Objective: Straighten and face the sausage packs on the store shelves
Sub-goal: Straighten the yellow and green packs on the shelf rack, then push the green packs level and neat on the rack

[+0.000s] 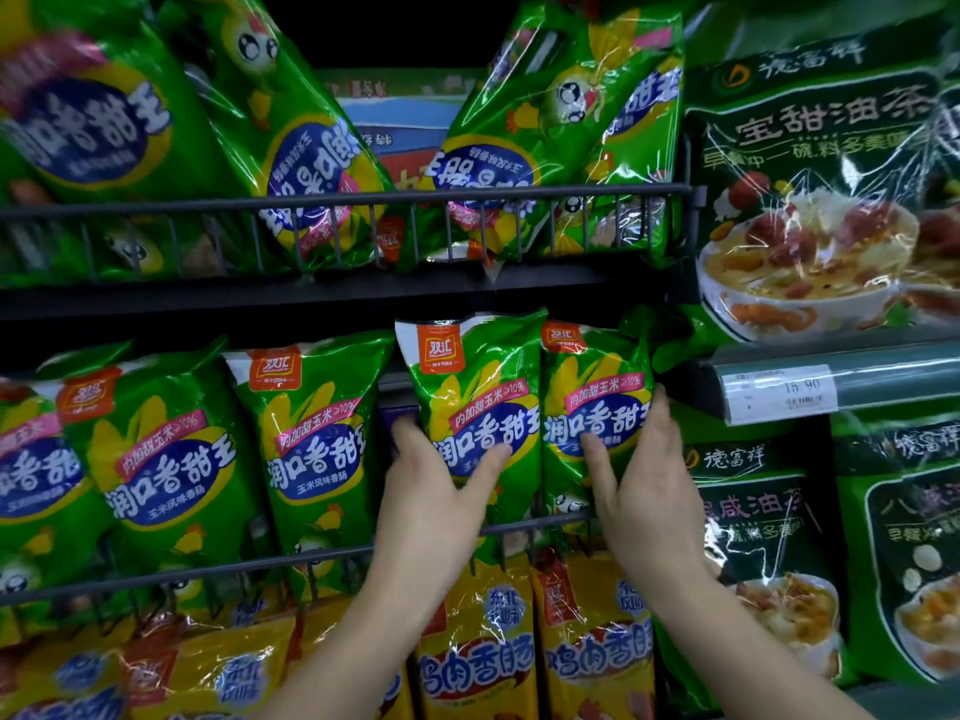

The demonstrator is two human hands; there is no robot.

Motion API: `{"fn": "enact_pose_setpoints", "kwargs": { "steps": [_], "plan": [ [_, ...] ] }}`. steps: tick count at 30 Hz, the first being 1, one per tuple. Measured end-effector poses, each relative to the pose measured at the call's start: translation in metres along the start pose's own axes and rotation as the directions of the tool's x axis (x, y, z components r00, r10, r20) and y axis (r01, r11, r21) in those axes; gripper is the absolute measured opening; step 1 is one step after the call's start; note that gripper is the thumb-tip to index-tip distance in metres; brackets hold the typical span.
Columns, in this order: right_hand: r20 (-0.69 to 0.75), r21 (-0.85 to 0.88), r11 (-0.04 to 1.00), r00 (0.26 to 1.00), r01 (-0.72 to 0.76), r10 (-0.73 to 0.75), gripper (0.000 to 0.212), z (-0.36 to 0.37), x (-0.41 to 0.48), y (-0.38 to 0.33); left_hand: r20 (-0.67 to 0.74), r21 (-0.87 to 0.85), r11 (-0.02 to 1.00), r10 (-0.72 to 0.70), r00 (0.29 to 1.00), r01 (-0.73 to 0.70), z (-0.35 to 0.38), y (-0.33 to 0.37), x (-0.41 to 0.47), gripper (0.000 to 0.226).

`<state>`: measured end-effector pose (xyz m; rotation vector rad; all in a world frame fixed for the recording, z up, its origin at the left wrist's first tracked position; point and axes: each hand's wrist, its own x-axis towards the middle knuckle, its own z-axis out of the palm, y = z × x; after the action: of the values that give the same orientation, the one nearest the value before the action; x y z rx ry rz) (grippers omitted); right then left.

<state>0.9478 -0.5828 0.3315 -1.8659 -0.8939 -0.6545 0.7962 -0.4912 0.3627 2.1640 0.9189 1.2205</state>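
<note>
On the middle shelf, 2 green corn sausage packs stand side by side, touching, with their labels to the front. The left hand (pixel 436 491) grasps the left pack (pixel 470 387): the thumb lies on the front and the fingers curl behind the left edge. The right hand (pixel 644 485) grasps the right pack (pixel 587 376) the same way, fingers round its right edge. Both packs sit higher than the neighbour packs (pixel 311 433). I think the glossy film can slip from the grip, or a bottom corner can catch on the wire rail (pixel 260 563), and then a pack tilts. The packs on the upper shelf (pixel 306 163) are upside down and leaning, not yet faced.
</note>
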Motion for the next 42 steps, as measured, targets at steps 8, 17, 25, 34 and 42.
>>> {"fn": "enact_pose_setpoints", "kwargs": {
  "steps": [8, 17, 25, 34, 42],
  "plan": [
    [-0.150, -0.014, 0.984, 0.973, 0.175, -0.175, 0.069, -0.011, -0.008, 0.012, -0.069, 0.142, 0.957, 0.264, 0.962, -0.252, -0.010, -0.003, -0.020, 0.092],
    [-0.310, 0.073, 0.923, 0.888, 0.378, -0.339, 0.054, -0.071, 0.065, -0.031, -0.126, 0.271, 0.800, 0.582, 0.804, -0.536, -0.044, 0.013, 0.011, 0.076],
    [-0.398, 0.028, 0.902, 0.833, 0.430, -0.385, 0.060, -0.131, 0.158, -0.101, -0.236, 0.370, 0.663, 0.745, 0.624, -0.651, -0.087, 0.058, 0.055, 0.056],
    [0.062, -0.238, 0.840, 0.871, 0.487, -0.487, 0.081, -0.150, 0.211, -0.154, -0.200, 0.286, 0.721, 0.689, 0.697, -0.631, -0.129, 0.113, 0.114, 0.047],
    [0.186, -0.254, 0.856, 0.892, 0.450, -0.413, 0.091, -0.145, 0.224, -0.180, -0.013, 0.240, 0.796, 0.574, 0.818, -0.555, -0.137, 0.140, 0.136, 0.041]
  ]
}}
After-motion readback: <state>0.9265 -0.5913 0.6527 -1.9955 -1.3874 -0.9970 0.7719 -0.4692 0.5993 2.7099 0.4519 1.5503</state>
